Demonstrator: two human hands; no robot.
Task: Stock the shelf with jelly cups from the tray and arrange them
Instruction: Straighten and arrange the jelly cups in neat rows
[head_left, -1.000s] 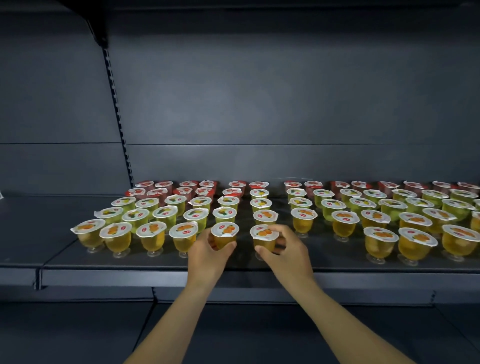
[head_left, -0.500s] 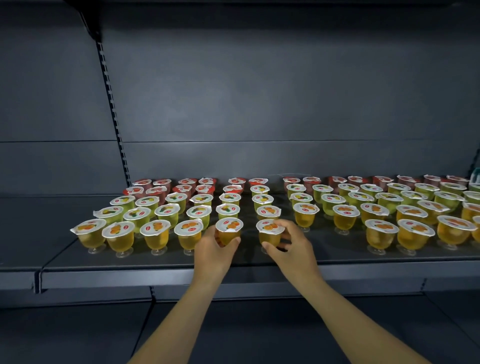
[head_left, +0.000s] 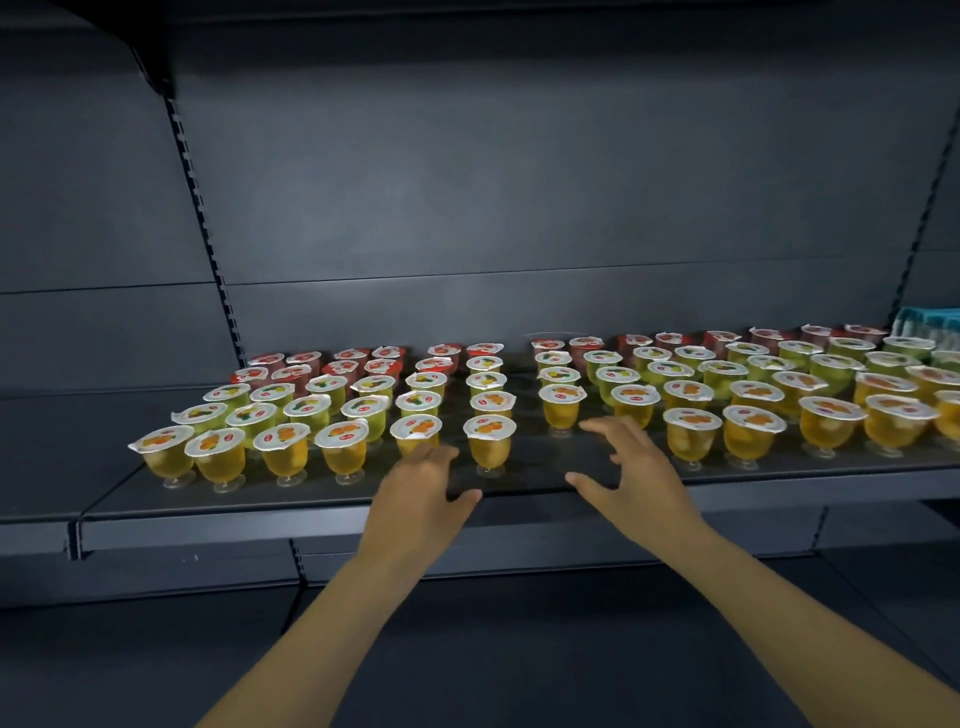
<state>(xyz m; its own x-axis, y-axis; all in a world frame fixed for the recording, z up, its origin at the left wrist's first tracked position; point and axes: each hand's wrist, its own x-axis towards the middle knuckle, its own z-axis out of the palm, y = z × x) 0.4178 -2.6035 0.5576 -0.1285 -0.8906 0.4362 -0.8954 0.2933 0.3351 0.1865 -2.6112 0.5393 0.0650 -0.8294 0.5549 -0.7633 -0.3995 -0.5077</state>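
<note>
We see both hands out over the front lip of a dark metal shelf (head_left: 291, 512), neither holding anything. The left hand (head_left: 423, 486) has fingers relaxed and spread, fingertips right at the base of an orange jelly cup (head_left: 415, 434) in the front row – whether skin touches the cup we can't tell. Just to its right stands a second orange jelly cup (head_left: 489, 441), upright on its little foot, free of both hands and sitting in the gap between them. The right hand (head_left: 631, 475) is open too, fingers splayed and thumb out toward the left, hovering near the shelf edge w/ its fingertips close to a third orange cup (head_left: 561, 408) one row back. The rest of the jelly cups fill the shelf in rows approx. front to back by colour: orange at the front (head_left: 691, 434), green-yellow in the middle (head_left: 324, 389), red along the back wall (head_left: 304, 361). All are upright w/ foil lids on, split into a left block and a right block with a narrow lane between. At the far right edge, behind the cups, a teal tray (head_left: 930, 322) shows – only partly in view.
</note>
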